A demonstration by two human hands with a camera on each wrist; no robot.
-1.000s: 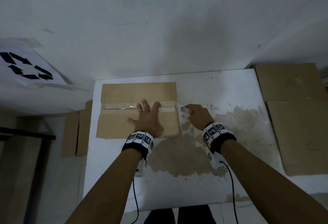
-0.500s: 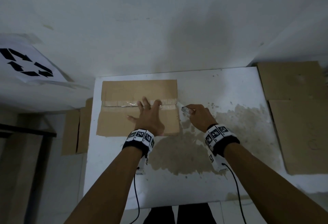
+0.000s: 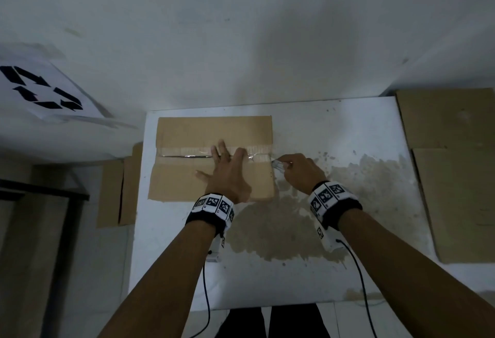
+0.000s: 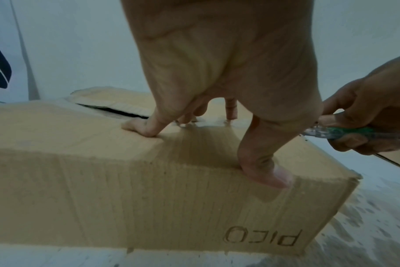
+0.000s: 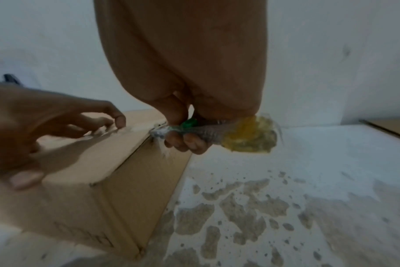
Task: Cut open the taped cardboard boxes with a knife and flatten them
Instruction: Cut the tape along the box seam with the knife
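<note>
The cardboard box [image 3: 214, 158] sits on the white table [image 3: 334, 129], under my left hand [image 3: 227, 174] and just to the left of my right hand [image 3: 301, 173]. My left fingers [image 4: 146, 126] are spread wide and flat on the box top, fingertips touching the clear tape [image 3: 187, 151] along the centre seam, thumb [image 4: 263, 169] pressing near the closest top edge. Beyond my left fingertips, toward the far left end of the box, the seam gapes as a dark slit [image 4: 117, 112]. The wall of the box facing me carries the embossed letters "PICO" [image 4: 263, 236], upside down in the left wrist view.

My right fingers are curled tight round a utility knife [image 5: 203, 133] with a clear handle, a green slider and a yellowish butt end. Its front end meets the right end of the taped seam, at the top corner of the box; the blade itself is too blurred to make out.

Right of my right hand the tabletop shows a large brown stain [image 3: 375, 177]. Flat cardboard sheets [image 3: 455, 163] lie well beyond that hand. Left of the table stands more cardboard [image 3: 117, 193], and a recycling sign [image 3: 40, 88] hangs on the wall.
</note>
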